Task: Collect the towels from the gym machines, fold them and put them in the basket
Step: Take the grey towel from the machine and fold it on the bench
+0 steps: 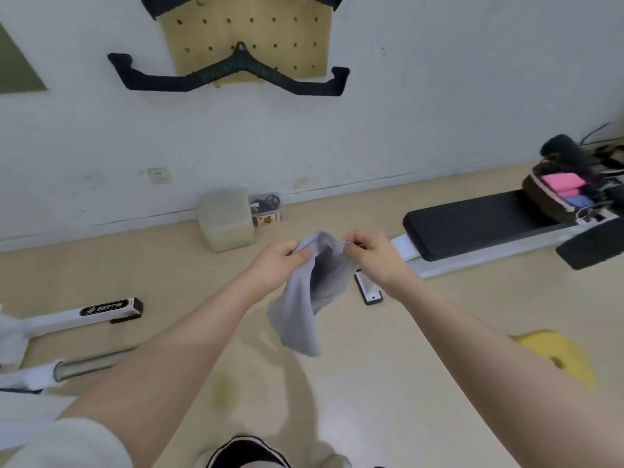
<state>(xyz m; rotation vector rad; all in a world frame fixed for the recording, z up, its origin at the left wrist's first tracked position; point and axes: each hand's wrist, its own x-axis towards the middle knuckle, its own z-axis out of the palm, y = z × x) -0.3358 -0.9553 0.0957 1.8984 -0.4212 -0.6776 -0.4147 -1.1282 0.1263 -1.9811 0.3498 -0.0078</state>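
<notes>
A pale grey-lilac towel point(304, 305) hangs in the air in front of me, above the beige floor. My left hand point(277, 265) pinches its upper left edge and my right hand point(371, 255) pinches the upper right edge, the two hands close together. The cloth droops loosely below them. At the far right a brown basket point(540, 197) stands on the end of a black bench and holds folded pink and blue towels point(562, 184).
The black padded bench point(472, 221) on a white frame lies to the right. A white machine leg and steel bar point(84, 332) lie at left. A translucent box point(226, 217) stands by the wall, a yellow object point(560, 349) at lower right.
</notes>
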